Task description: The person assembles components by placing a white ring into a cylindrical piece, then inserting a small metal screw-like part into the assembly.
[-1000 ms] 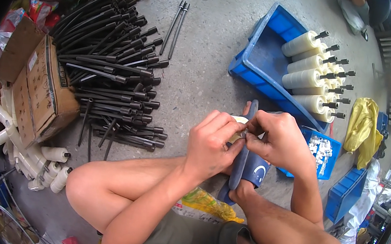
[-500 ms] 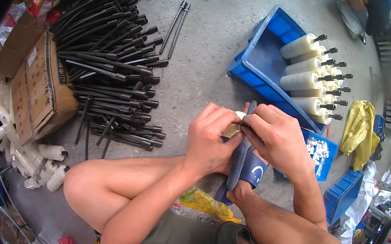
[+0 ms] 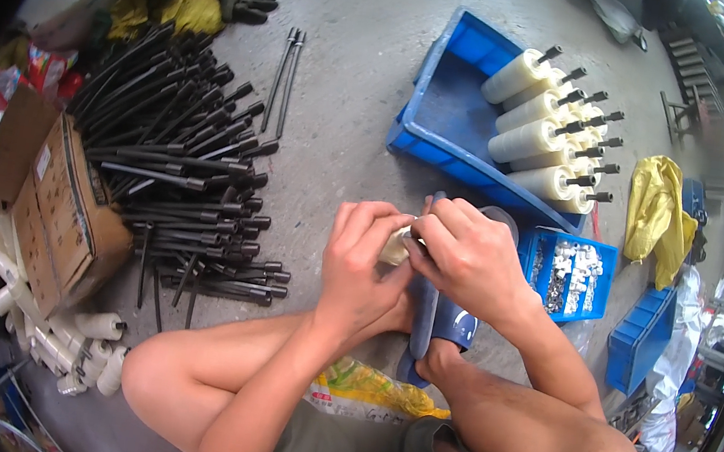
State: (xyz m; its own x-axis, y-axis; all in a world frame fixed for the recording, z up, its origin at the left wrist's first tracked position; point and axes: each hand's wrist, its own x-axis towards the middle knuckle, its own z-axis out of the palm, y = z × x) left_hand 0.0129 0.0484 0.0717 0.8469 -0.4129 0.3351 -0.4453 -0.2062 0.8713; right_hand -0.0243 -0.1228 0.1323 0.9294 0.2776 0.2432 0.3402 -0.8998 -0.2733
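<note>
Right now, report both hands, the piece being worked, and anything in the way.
Left hand gripping cream piece. Right hand at its end, exact grip hidden. Piece mostly covered. Blue sandal behind hands, seemingly not blocking.

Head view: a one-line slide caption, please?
Left hand and right hand meet at a pale piece, black rods heaped to the left, white rollers in a blue crate ahead.

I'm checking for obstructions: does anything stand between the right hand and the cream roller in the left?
Nothing visible does: the right hand is right beside the cream roller, which the left hand grips. Any contact itself is hidden.
</note>
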